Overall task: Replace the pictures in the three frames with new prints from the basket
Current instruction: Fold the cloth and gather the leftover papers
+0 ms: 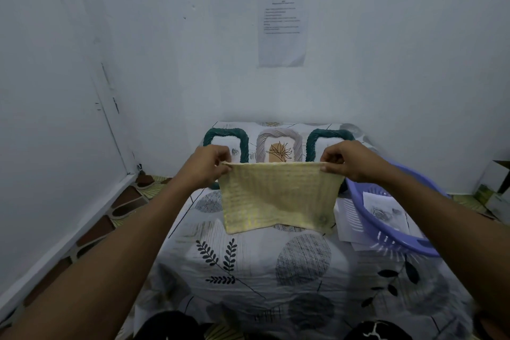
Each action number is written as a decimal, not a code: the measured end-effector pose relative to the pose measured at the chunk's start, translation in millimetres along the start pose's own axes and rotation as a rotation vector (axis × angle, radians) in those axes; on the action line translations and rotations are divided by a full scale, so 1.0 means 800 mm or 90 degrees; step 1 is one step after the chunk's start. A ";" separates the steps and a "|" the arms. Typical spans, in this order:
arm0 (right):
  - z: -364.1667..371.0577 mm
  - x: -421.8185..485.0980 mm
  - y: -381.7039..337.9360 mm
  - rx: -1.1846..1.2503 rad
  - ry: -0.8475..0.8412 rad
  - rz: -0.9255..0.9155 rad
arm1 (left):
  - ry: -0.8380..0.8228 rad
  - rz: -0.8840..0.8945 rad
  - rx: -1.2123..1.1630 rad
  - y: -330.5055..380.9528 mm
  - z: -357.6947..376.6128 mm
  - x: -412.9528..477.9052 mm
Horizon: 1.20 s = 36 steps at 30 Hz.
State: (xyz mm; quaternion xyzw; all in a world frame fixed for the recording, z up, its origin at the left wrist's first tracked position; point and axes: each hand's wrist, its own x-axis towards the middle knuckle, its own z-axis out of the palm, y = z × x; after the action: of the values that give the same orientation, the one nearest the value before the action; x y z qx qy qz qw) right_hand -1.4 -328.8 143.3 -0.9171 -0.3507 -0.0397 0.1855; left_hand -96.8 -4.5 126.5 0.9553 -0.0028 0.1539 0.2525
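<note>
Ahead, braided frames (277, 134) (two green, one grey); yellow cloth (278, 196) in pinch grip: left hand (209, 165), right hand (350, 163).

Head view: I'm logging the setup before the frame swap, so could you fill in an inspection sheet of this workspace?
Surface: table under a patterned cover, against the wall.
Job's things: left green frame, pale frame with a plant print and right green frame stand at the back; purple basket at right holds prints.
Clutter: white sheets beside the basket.
Hands: left hand and right hand each pinch a top corner of a yellow cloth, spread above the table.
Cables: nothing seen.
Surroundings: printed notice on the wall; box at right; tiled floor.
</note>
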 end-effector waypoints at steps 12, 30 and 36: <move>-0.029 -0.002 -0.002 0.127 0.237 -0.034 | -0.007 0.020 -0.189 0.006 -0.043 0.021; -0.006 0.006 -0.094 0.365 0.064 -0.014 | -0.019 0.014 -0.491 0.091 0.015 0.012; 0.004 0.019 -0.094 0.238 0.167 -0.002 | -0.045 -0.012 -0.668 0.098 0.026 0.001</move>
State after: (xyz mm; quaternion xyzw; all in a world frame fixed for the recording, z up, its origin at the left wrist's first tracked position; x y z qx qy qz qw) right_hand -39.6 -266.5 167.2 -0.8533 -0.3263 -0.0932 0.3959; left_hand -96.7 -82.9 147.4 0.7047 -0.0792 0.0970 0.6984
